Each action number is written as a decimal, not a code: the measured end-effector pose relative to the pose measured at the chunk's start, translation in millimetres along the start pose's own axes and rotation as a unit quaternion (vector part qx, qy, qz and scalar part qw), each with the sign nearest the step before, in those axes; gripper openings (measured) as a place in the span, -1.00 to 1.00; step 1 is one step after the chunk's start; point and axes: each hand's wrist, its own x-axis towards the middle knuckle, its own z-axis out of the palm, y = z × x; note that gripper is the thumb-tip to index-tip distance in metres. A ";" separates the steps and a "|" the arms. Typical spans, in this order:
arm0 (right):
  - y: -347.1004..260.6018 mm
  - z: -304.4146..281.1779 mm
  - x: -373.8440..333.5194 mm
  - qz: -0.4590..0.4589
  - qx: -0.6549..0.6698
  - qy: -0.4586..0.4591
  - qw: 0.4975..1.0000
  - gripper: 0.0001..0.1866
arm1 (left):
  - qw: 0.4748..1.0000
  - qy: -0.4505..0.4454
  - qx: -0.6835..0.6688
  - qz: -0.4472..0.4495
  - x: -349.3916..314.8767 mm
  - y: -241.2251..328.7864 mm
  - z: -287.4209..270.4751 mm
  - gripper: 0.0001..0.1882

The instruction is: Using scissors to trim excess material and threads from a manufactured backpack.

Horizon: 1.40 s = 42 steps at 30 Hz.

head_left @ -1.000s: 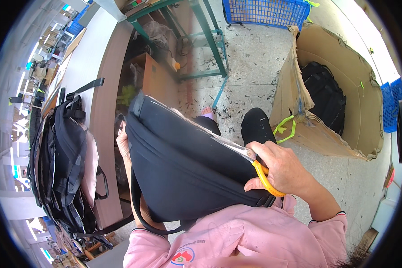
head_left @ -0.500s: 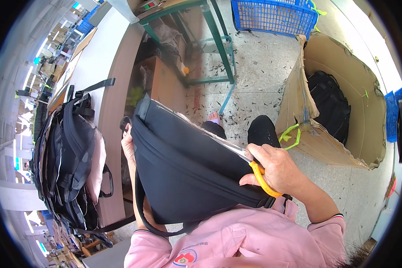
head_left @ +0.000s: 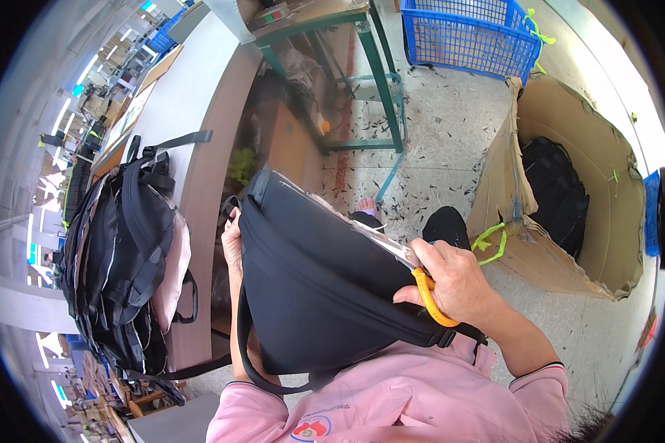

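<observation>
A black backpack (head_left: 325,273) with a raw, pale-edged seam lies tilted across my lap, its padded straps running along the panel. My left hand (head_left: 232,247) grips its far left edge near a black strap end; part of that hand is behind the fabric. In my right hand (head_left: 454,284) is a pair of scissors with orange handles (head_left: 430,299), my fingers through and around them. Their blades (head_left: 384,240) point left and lie along the raw edge of the seam. Whether the blades are fully together I cannot tell.
On the pale table (head_left: 207,140) to my left, several black backpacks (head_left: 125,258) are piled. A green metal stand (head_left: 380,81) is ahead. To the right stands a large cardboard box (head_left: 502,184) with a black bag (head_left: 558,196) inside, beyond it a blue basket (head_left: 469,37). Dark scraps litter the floor.
The whole view has shifted, so the surroundings sit farther right and slightly lower. My hands keep their grips, and the scissors stay along the backpack's raw edge with little visible movement.
</observation>
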 end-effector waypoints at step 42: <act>-4.7 7.3 30.3 -0.013 0.031 0.025 0.999 -0.39 | 0.998 -0.006 0.056 0.011 -18.8 -10.4 34.0 -0.85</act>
